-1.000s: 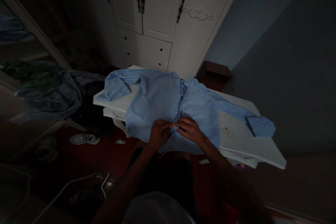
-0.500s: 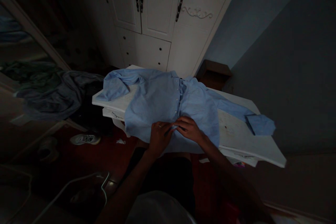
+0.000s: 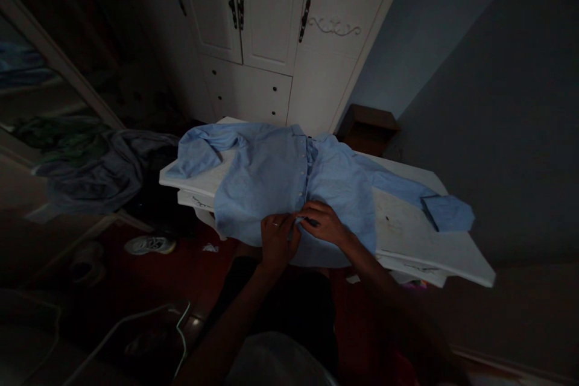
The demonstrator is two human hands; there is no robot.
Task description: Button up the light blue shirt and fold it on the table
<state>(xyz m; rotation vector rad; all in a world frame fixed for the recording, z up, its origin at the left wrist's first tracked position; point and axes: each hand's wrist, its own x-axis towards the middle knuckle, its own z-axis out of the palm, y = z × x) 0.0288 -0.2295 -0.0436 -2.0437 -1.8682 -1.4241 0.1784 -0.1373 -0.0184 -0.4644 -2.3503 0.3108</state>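
Observation:
A light blue button-up shirt point(image 3: 266, 175) lies spread across a white table point(image 3: 402, 235), its sleeves reaching out to both sides. Its collar points away from me and the hem hangs over the near edge. My left hand point(image 3: 277, 238), with a ring on one finger, pinches the front placket low on the shirt. Close beside it, my right hand point(image 3: 326, 223) grips the placket's other side, the fingertips of both nearly meeting. Small buttons run up the placket above my hands. Whatever button sits between the fingers is hidden.
Behind the table stands a white wardrobe point(image 3: 266, 24) with dark handles. A brown box point(image 3: 368, 129) is at its right. Grey and green clothes point(image 3: 90, 169) are heaped at the left, above a sneaker point(image 3: 150, 245) on the red floor. A pale cable point(image 3: 117, 322) lies lower left.
My left hand has turned slightly and its fingers have shifted, with a little more gap beneath them. Both hands stay at the same spot on the placket. The camera view has tilted slightly.

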